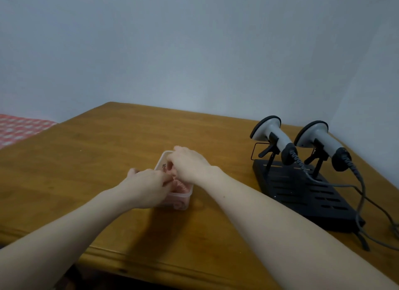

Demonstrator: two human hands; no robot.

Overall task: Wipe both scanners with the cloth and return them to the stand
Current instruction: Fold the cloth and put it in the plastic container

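Observation:
Two grey and black scanners, the left scanner (273,136) and the right scanner (321,140), rest tilted in clips on a black slotted stand (302,194) at the right of the wooden table. A pink cloth (180,187) lies bunched inside a small clear plastic box (181,200) in the middle of the table. My left hand (146,188) grips the box's near left side, fingers curled at the cloth. My right hand (190,164) reaches into the box from above with fingers pinched on the cloth. Most of the cloth is hidden by my hands.
Grey coiled cables (364,194) run from the scanners over the stand and off the table's right edge. A red checked fabric (19,127) lies beyond the table's far left. A pale wall stands close behind the table (97,160).

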